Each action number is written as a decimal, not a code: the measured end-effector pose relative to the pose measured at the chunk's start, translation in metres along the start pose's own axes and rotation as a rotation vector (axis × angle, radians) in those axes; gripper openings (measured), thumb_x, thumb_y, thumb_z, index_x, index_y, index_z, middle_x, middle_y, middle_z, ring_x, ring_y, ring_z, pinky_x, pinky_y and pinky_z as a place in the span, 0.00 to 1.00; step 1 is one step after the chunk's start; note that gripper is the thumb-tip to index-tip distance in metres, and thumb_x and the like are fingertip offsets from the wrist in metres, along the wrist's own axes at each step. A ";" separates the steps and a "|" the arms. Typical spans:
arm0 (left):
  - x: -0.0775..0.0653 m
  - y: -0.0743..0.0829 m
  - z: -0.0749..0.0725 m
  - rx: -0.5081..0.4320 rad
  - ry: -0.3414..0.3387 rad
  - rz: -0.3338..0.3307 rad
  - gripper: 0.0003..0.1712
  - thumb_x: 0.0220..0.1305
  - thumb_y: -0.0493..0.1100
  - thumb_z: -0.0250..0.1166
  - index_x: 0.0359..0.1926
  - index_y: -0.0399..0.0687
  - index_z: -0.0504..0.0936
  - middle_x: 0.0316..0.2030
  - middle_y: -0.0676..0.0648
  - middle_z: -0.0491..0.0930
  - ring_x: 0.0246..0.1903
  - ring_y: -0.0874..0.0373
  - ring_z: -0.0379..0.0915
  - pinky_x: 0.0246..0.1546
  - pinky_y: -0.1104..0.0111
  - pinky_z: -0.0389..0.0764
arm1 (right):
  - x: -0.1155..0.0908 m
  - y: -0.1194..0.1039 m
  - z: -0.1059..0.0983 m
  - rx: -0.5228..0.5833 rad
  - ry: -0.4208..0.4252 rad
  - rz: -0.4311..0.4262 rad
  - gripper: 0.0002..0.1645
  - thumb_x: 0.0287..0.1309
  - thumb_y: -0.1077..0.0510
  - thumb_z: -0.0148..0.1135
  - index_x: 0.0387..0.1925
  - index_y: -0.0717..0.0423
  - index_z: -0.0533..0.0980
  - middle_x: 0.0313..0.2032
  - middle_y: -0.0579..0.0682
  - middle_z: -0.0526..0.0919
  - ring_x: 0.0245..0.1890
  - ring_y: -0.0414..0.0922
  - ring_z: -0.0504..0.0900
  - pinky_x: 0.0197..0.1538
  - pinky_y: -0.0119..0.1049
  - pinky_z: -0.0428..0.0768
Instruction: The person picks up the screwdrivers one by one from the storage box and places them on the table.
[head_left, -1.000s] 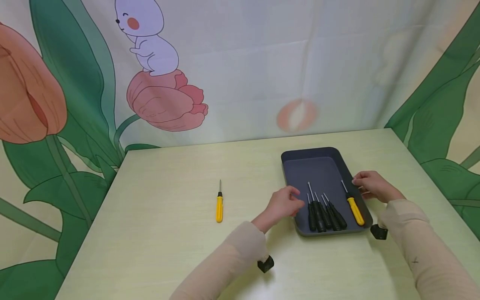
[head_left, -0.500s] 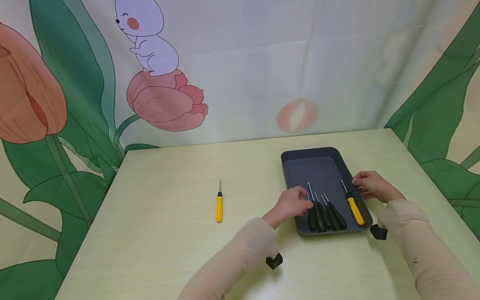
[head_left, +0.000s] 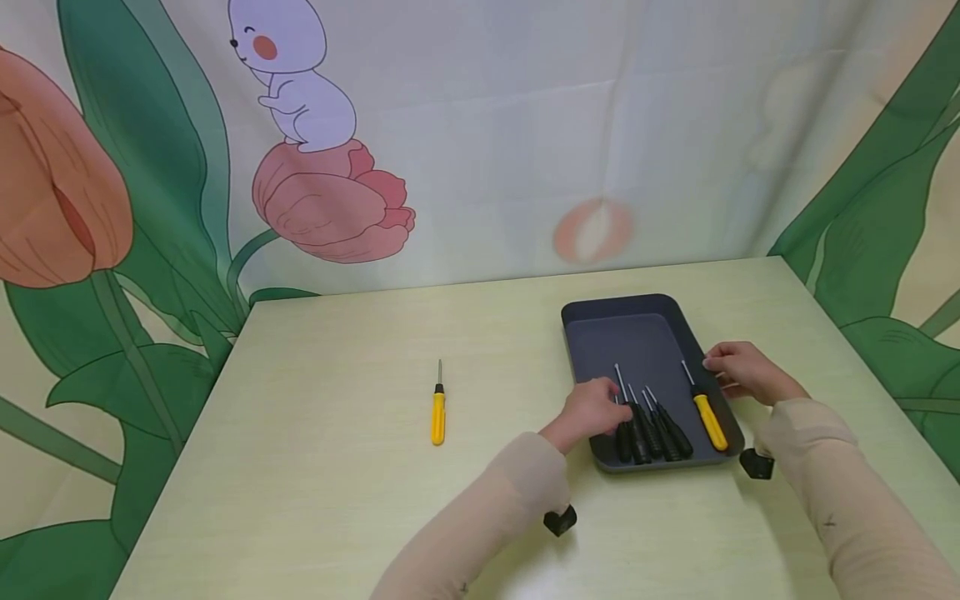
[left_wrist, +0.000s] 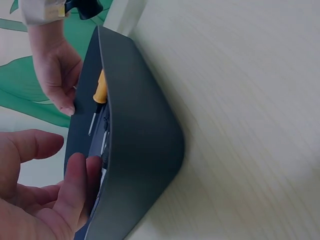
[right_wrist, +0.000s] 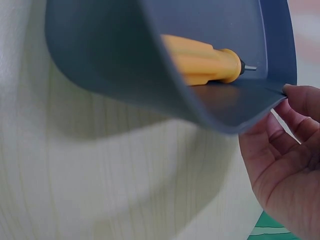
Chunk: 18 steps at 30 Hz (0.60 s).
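A dark grey tray (head_left: 622,333) lies on the table at the right. Inside it, several black-handled screwdrivers (head_left: 660,433) lie side by side near its front end. One yellow-handled screwdriver (head_left: 710,422) lies along the tray's right wall. My left hand (head_left: 592,410) reaches over the left wall to the leftmost black handles, thumb and fingers apart in the left wrist view; whether its fingertips touch a handle is hidden. My right hand (right_wrist: 287,150) pinches the right rim between thumb and fingers. Another yellow screwdriver (head_left: 438,417) lies on the table, left of the tray.
The pale table (head_left: 315,467) has its back edge against a printed curtain (head_left: 480,150) with flowers and a white animal. A black wrist camera (head_left: 560,521) hangs under the left sleeve, another camera (head_left: 756,464) under the right.
My left hand has moved right, from beside the tray's left wall to over the leftmost black screwdrivers. The right hand has stayed on the rim, and the tray has not moved.
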<state>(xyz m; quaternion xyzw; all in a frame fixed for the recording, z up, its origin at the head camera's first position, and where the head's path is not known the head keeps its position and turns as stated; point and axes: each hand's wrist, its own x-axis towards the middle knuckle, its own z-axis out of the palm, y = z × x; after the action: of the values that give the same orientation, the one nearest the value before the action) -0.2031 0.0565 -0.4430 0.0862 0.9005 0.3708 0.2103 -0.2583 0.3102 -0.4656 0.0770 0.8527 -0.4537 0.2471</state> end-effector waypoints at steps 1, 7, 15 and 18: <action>0.000 0.000 0.001 0.015 0.000 -0.004 0.20 0.53 0.45 0.60 0.47 0.41 0.73 0.14 0.52 0.74 0.16 0.64 0.71 0.30 0.75 0.72 | 0.000 0.000 0.000 -0.002 0.001 0.001 0.16 0.62 0.58 0.41 0.46 0.67 0.63 0.34 0.52 0.73 0.31 0.43 0.74 0.35 0.34 0.77; -0.002 0.003 0.003 0.079 0.010 -0.019 0.10 0.52 0.45 0.61 0.33 0.45 0.74 0.08 0.54 0.69 0.14 0.63 0.69 0.24 0.76 0.68 | -0.001 -0.002 0.000 0.007 0.003 0.001 0.15 0.62 0.58 0.42 0.45 0.66 0.63 0.33 0.51 0.73 0.30 0.42 0.74 0.34 0.34 0.76; 0.000 0.006 0.009 0.231 0.029 0.001 0.18 0.53 0.45 0.59 0.11 0.48 0.67 0.06 0.53 0.65 0.10 0.59 0.65 0.14 0.74 0.63 | -0.004 -0.004 0.001 0.011 -0.003 -0.004 0.16 0.62 0.58 0.42 0.45 0.67 0.63 0.32 0.50 0.74 0.29 0.41 0.74 0.34 0.34 0.76; 0.002 0.007 0.012 0.268 0.028 -0.022 0.19 0.54 0.45 0.58 0.09 0.48 0.67 0.06 0.52 0.66 0.09 0.59 0.65 0.12 0.73 0.63 | -0.004 -0.005 0.001 0.009 -0.003 0.001 0.16 0.63 0.58 0.42 0.46 0.67 0.63 0.33 0.51 0.73 0.30 0.42 0.74 0.34 0.34 0.76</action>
<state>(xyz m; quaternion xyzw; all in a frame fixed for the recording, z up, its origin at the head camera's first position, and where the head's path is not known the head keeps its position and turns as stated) -0.1995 0.0696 -0.4459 0.0984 0.9457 0.2461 0.1882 -0.2557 0.3066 -0.4605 0.0780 0.8501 -0.4576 0.2485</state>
